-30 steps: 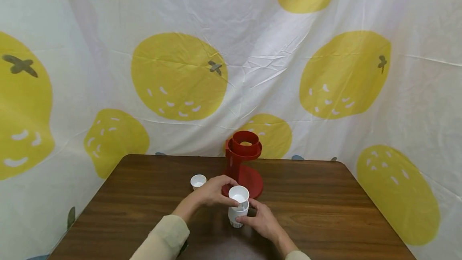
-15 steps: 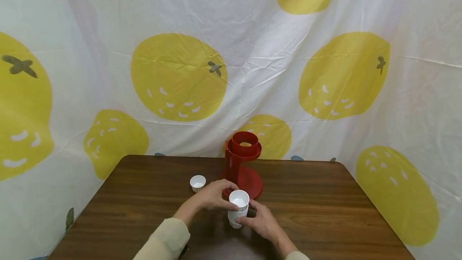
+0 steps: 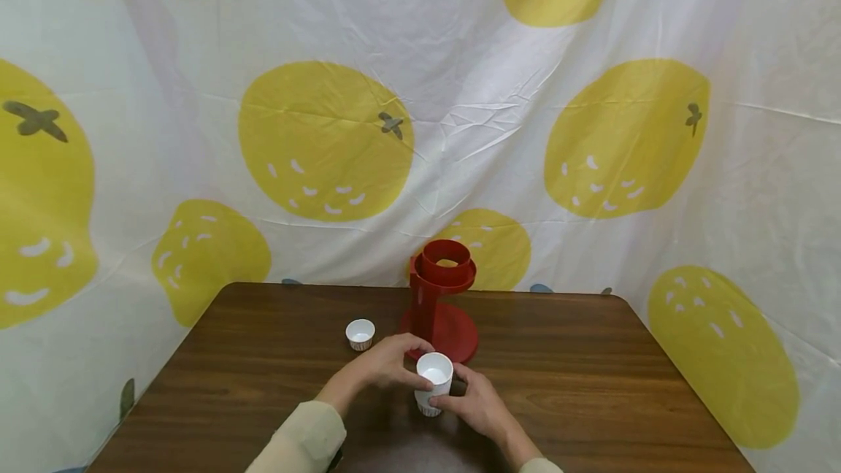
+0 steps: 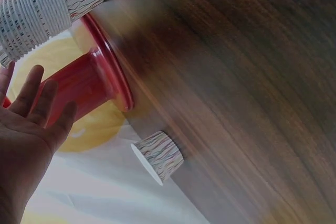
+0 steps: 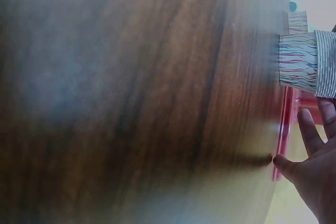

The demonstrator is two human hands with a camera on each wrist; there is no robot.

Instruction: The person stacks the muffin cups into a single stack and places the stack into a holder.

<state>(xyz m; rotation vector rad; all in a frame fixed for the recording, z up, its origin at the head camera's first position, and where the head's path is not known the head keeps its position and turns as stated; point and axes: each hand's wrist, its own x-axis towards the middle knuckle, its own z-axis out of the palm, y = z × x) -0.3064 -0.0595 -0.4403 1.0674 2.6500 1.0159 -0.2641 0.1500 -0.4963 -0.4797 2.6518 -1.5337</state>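
Note:
A stack of nested white paper baking cups (image 3: 429, 411) with coloured wavy lines stands upright between both hands, near the middle of the table. My left hand (image 3: 386, 367) pinches the upper part of the stack between thumb and forefinger. In the left wrist view, the other fingers (image 4: 34, 98) spread away from it. From the right side my right hand (image 3: 482, 401) grips the stack lower down, with its thumb in front. Close rim ridges show along the stack (image 4: 34, 22) in the left wrist view. A single matching cup (image 3: 361, 336) sits apart, behind and left of the left hand.
Just behind the stack stands a red stand (image 3: 423, 312) with a round base, a post and a ring-shaped holder on top. The brown wooden table (image 3: 591, 378) reaches back to a white cloth (image 3: 473, 152) printed with yellow lemons.
My left hand has lowered the top cup into the stack, and the gap between them has closed. The right hand keeps its place; the single cup and the red stand have not moved.

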